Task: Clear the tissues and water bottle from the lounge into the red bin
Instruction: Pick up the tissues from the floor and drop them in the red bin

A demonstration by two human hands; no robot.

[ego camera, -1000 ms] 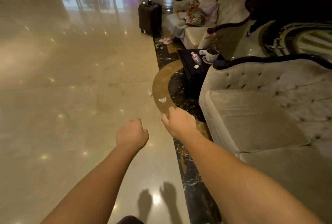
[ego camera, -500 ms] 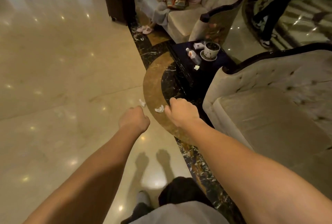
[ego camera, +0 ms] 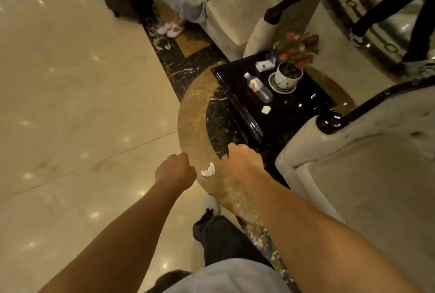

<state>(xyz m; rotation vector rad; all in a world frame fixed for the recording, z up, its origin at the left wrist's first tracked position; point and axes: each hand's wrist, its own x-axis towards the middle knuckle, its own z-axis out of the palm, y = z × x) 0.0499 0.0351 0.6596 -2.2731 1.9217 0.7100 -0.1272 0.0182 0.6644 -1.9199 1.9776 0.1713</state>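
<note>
L hand (ego camera: 175, 170) clenched, empty. R hand (ego camera: 244, 159) curled; grip state can't tell. Floor tissue (ego camera: 208, 170) lies btwn hands. Water bottle (ego camera: 258, 87) and 2nd tissue (ego camera: 266, 109) on black table (ego camera: 294, 114).

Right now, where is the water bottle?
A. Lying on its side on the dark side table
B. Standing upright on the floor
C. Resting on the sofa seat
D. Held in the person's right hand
A: the water bottle lies on its side on the dark side table, beside the potted plant and a crumpled tissue, while both hands are far from it.
</note>
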